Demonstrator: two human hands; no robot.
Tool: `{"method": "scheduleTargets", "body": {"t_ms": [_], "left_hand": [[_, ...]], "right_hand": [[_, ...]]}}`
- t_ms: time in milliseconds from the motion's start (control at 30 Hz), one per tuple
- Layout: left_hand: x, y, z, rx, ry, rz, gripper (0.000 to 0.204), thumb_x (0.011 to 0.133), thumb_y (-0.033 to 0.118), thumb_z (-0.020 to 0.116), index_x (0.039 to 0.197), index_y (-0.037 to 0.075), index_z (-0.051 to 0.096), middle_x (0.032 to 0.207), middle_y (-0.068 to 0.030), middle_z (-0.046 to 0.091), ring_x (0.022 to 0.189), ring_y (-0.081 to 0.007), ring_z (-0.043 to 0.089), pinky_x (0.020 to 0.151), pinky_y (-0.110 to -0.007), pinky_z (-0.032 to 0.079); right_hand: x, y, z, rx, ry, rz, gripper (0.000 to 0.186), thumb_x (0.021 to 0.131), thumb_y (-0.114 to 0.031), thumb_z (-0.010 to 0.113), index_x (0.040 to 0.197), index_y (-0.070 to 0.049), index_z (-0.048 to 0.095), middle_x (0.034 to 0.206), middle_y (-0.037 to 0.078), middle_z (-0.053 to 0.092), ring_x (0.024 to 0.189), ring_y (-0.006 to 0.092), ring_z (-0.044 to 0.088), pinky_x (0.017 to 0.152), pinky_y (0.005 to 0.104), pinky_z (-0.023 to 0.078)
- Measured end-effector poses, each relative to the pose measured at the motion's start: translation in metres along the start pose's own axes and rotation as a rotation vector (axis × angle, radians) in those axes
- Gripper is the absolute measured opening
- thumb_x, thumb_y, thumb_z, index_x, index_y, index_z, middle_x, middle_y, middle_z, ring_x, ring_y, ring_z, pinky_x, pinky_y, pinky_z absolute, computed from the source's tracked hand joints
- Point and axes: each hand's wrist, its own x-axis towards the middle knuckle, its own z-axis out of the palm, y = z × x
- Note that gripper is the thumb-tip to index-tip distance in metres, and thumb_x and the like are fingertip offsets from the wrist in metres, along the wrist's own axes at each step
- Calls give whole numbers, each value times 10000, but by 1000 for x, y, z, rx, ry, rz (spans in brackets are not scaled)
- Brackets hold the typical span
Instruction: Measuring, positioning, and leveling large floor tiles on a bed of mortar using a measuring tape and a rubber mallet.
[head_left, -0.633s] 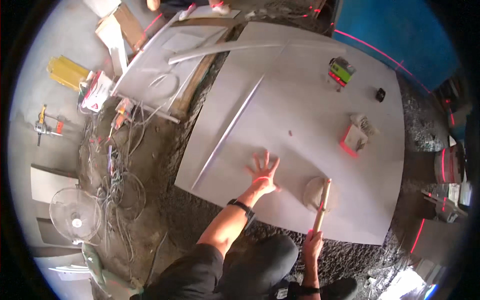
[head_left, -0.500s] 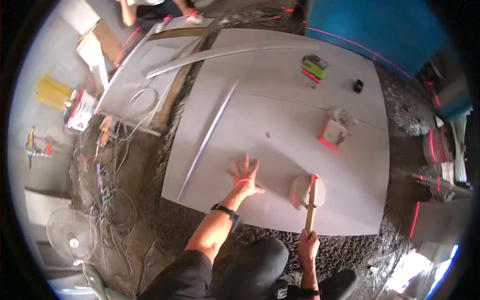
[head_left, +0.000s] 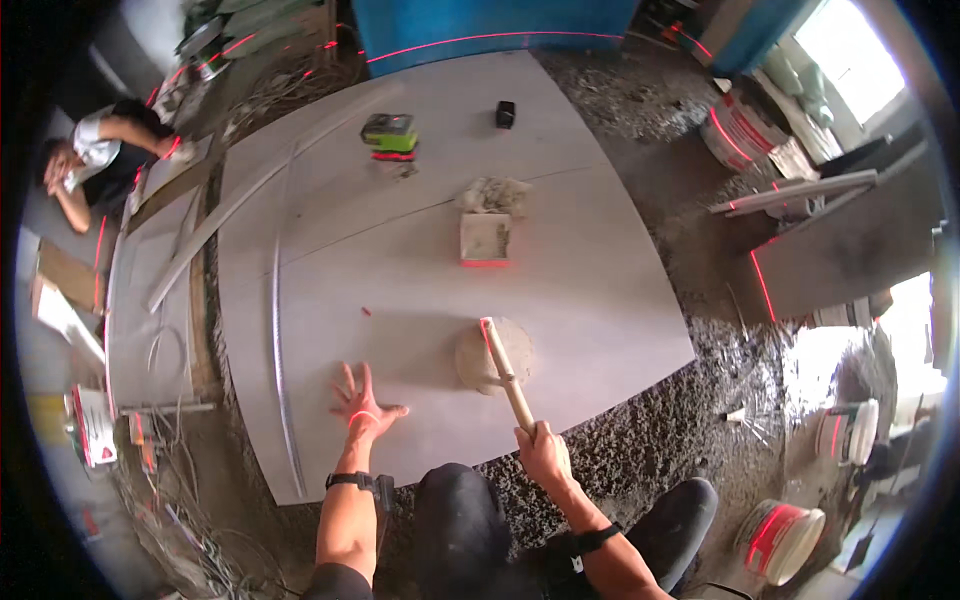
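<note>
A mallet-like tool with a broad, round, pale head [head_left: 516, 345] is held above or on the near part of a large grey slab [head_left: 590, 270]; whether the slab is touched by the head cannot be told. Its wooden handle [head_left: 513, 395] is slanted up and leftward, and its near end is gripped by the closed right hand [head_left: 546, 455]. The right forearm, banded in black at the wrist, is angled in from the lower right. The left hand [head_left: 366, 408] is opened over the slab, palm down, with fingers spread and thumb pointed right; its forearm is held nearly upright in view. Farther out, a small white box [head_left: 486, 238], a green device [head_left: 389, 132] and, to the left, a long metal strip [head_left: 281, 370] are seen on the slab.
</note>
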Motion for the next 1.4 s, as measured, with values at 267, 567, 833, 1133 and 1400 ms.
{"method": "scheduleTargets", "body": {"t_ms": [267,567,833,1133,1400], "left_hand": [[0,21,-3,45,-56,-21,1366,577,483,933,1617,292,69,1683,-100,-122,1509,-486,-110,1045,-842,161],[2,4,0,59,-54,-40,1415,555,537,925,1617,311,17,1681,-89,-144,1507,-485,-124,1026,-846,189],[7,19,-7,134,-32,-19,1351,573,526,915,1613,248,100,1681,-143,-62,1504,-515,27,1026,-827,237],[88,344,-46,-523,107,906,349,951,114,592,1259,-49,596,1310,-214,610,1251,-373,547,1072,-444,435],[281,586,28,13,464,1022,661,1000,402,492,1459,-66,407,1578,-241,326,1486,-374,262,1210,-520,206]], "right_hand": [[-54,59,27,-128,116,257,369,979,-355,573,955,-6,458,642,280,618,616,487,633,546,581,511],[-21,15,-43,80,271,104,312,991,-283,584,937,1,469,626,246,612,581,463,626,517,542,497],[41,71,-32,-75,204,246,402,972,-392,560,975,6,503,744,276,664,701,483,668,648,564,548],[182,151,-171,-252,235,109,376,986,-372,547,961,1,504,693,272,625,654,502,614,582,605,491],[120,147,-135,-148,108,408,375,942,-293,617,978,56,483,626,264,595,573,479,601,510,566,479]]}}
